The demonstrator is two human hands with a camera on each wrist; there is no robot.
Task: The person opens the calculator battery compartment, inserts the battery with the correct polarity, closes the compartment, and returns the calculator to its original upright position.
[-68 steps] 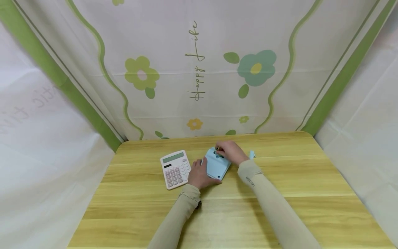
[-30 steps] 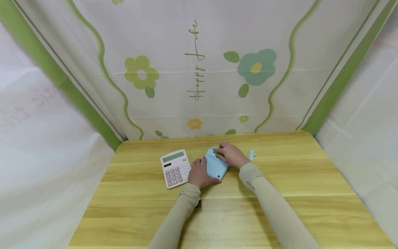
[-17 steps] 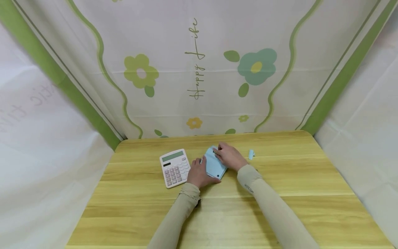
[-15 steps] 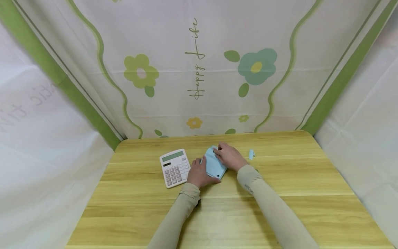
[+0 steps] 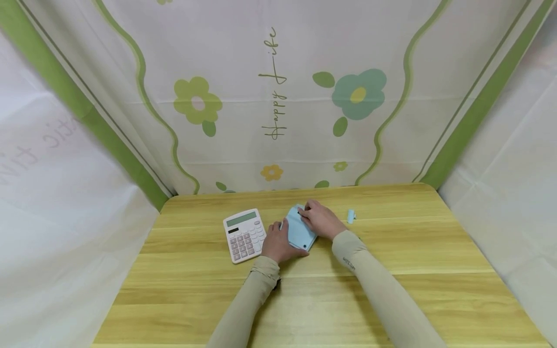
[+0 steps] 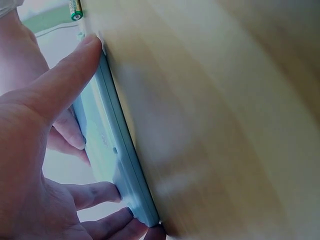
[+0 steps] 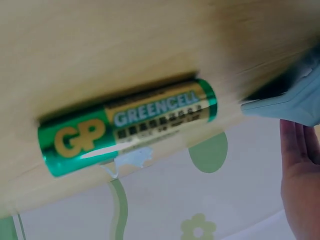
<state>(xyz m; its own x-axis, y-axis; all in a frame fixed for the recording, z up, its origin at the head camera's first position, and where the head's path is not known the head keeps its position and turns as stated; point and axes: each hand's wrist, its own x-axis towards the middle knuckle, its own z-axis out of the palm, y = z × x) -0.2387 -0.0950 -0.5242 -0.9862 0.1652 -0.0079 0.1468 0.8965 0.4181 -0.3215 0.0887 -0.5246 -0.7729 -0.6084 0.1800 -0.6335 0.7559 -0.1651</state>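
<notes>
A light blue calculator (image 5: 300, 232) lies back side up on the table, a dark opening near its far edge. My left hand (image 5: 280, 244) grips it across its sides, thumb at the near edge; the left wrist view shows thumb and fingers of my left hand (image 6: 30, 135) along its rim. My right hand (image 5: 322, 218) has its curled fingers at the opening and covers most of it; I cannot tell whether they hold anything. A green and gold GP battery (image 7: 130, 125) lies on the table beside my right wrist, mostly hidden by the sleeve in the head view.
A light pink calculator (image 5: 245, 235) lies face up just left of my left hand. To the right of my right hand sits a small light blue cover (image 5: 350, 216). The wooden table (image 5: 196, 299) ends at a flower-printed cloth (image 5: 243, 150) behind.
My right fingers have shifted over the opening, where gold showed a second ago and a small dark gap shows now. The blue calculator has slid slightly left. My left hand keeps its grip.
</notes>
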